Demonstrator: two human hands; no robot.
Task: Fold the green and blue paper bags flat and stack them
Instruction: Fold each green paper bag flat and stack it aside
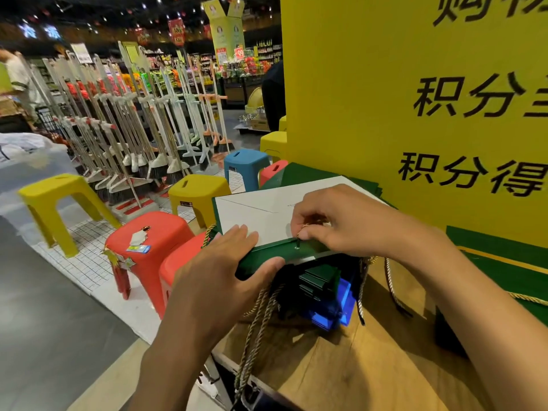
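Closest to me is the pale wooden counter top (341, 378). Loose loops of twisted gold rope (259, 312) hang over its front edge. Just past them sits a low pile of folded dark bags with glossy blue paper bags (345, 301) showing on its right side (I cannot tell how many are in the pile).

Above that pile is the dark green paper bag (275, 256), lying nearly flat with its white inner face turned up. My left hand (219, 268) rests on the near left corner. The fingers lie straight on the white panel and the thumb lies along the green front edge, not curled round anything. My right hand (341, 223) is over the right part of the bag. Its thumb and forefinger pinch a short gold twisted cord (299, 236) right where it enters an eyelet in the green rim, and the other fingers are tucked in.

Behind the bag, more flat green sheets (308, 170) lie against the foot of a tall yellow sign board with black characters (400, 84).

To the left, on the floor, stand red plastic stools (148, 232), yellow plastic stools (198, 191) and one blue plastic stool (246, 164). Beyond them is a long rack of white-handled brooms and mops (133, 129), with shop shelves far behind.
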